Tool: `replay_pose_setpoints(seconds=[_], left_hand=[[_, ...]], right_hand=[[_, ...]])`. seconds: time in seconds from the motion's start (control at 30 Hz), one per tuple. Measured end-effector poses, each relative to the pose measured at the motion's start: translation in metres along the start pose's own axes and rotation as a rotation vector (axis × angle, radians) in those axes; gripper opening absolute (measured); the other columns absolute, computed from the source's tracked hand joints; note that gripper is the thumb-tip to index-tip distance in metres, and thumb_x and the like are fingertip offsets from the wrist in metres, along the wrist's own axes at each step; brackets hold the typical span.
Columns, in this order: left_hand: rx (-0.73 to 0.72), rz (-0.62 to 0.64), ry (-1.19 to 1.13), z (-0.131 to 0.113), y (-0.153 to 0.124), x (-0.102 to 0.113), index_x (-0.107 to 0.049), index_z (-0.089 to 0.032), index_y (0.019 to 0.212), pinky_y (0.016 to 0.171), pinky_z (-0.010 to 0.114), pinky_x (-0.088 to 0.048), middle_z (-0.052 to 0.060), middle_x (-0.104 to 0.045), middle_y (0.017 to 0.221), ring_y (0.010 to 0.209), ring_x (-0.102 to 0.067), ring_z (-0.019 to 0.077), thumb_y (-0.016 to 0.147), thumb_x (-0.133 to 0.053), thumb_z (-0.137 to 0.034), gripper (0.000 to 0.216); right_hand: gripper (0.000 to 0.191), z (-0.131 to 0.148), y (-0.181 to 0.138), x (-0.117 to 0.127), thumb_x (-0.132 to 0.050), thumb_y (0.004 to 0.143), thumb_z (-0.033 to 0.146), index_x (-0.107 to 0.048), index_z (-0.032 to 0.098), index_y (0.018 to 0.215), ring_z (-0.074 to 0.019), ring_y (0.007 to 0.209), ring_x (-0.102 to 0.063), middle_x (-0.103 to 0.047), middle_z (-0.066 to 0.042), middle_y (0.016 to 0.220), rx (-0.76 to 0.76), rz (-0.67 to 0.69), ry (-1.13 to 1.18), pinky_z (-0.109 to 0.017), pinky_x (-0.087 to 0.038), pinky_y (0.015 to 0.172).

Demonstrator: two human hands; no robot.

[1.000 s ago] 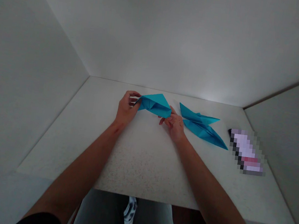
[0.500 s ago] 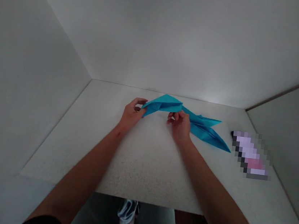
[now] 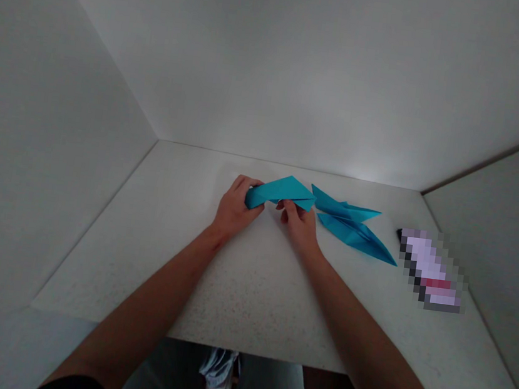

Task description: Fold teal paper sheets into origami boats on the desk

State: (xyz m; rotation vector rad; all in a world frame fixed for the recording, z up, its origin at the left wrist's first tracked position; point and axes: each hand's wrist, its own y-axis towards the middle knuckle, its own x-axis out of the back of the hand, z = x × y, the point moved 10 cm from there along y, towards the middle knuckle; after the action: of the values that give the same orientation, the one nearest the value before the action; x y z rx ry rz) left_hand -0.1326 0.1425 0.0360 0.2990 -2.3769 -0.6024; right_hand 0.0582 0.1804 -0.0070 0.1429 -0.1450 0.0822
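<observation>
Between my two hands is a folded piece of blue paper [image 3: 283, 190], long and pointed, with a peak along its top edge. My left hand [image 3: 239, 208] is closed round its left end, thumb below and fingers behind. Near its right end my right hand [image 3: 300, 225] pinches the lower edge; some of those fingertips are hidden under the paper. Just right of my right hand lie two more folded blue papers, an upper one [image 3: 345, 209] with a pointed tip and a lower one [image 3: 361, 237], close together on the table.
The pale speckled table [image 3: 247, 294] meets a white wall [image 3: 275, 70] at the back, with side panels left and right. A blurred-out phone-like object [image 3: 430, 269] lies at the right. My legs and a shoe [image 3: 218, 385] show below the front edge.
The held paper has tipped so more of its broad upper face shows. My left hand has wrapped further round its end, and my right hand has shifted left, uncovering the other papers' left ends.
</observation>
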Motion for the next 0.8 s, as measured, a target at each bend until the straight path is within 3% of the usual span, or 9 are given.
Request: replay_pose_setpoints(seconds=[0.23,0.47,0.57,0.7,0.8], left_hand=[[-0.141,0.067,0.016,-0.020,-0.007,-0.004,-0.059,-0.026,0.137,0.083,0.033,-0.062,0.009,-0.063,0.133,0.118,-0.067,0.0251,0.085,-0.072,-0.024,0.054],[-0.241,0.057,-0.095,-0.036,-0.009,-0.001,-0.059,-0.023,0.137,0.095,0.038,-0.061,0.011,-0.065,0.129,0.118,-0.066,0.0244,0.101,-0.064,-0.038,0.039],[-0.168,-0.009,-0.184,-0.025,-0.006,0.004,-0.061,-0.024,0.133,0.094,0.038,-0.061,0.010,-0.066,0.126,0.114,-0.067,0.0227,0.104,-0.061,-0.038,0.032],[0.065,-0.088,-0.324,0.008,-0.003,0.006,-0.064,-0.026,0.129,0.069,0.028,-0.061,0.009,-0.067,0.127,0.095,-0.069,0.0177,0.101,-0.064,-0.035,0.030],[0.202,-0.120,-0.421,0.026,-0.002,0.004,-0.066,-0.026,0.123,0.063,0.026,-0.060,0.008,-0.070,0.123,0.090,-0.070,0.0170,0.097,-0.067,-0.034,0.027]], right_hand=[[0.059,-0.012,0.004,0.011,-0.049,0.092,0.073,-0.063,0.025,0.061,-0.0186,0.055,-0.057,-0.059,-0.002,0.054,-0.119,-0.096,0.061,-0.034,-0.048,0.062],[0.057,-0.017,0.005,0.010,-0.066,0.084,0.073,-0.049,0.027,0.056,-0.0177,0.057,-0.055,-0.058,-0.001,0.055,-0.087,-0.071,-0.044,-0.034,-0.050,0.063],[0.050,-0.013,0.003,0.006,-0.068,0.084,0.069,-0.056,0.026,0.061,-0.0182,0.059,-0.058,-0.061,-0.001,0.058,-0.102,-0.030,-0.049,-0.033,-0.051,0.063],[0.040,-0.003,-0.001,0.001,-0.070,0.083,0.063,-0.069,0.023,0.077,-0.0196,0.063,-0.065,-0.071,-0.002,0.068,-0.091,0.042,0.006,-0.035,-0.056,0.066],[0.038,0.005,-0.002,0.003,-0.072,0.082,0.061,-0.070,0.023,0.078,-0.0191,0.062,-0.064,-0.071,-0.002,0.070,-0.041,0.049,0.017,-0.035,-0.057,0.066]])
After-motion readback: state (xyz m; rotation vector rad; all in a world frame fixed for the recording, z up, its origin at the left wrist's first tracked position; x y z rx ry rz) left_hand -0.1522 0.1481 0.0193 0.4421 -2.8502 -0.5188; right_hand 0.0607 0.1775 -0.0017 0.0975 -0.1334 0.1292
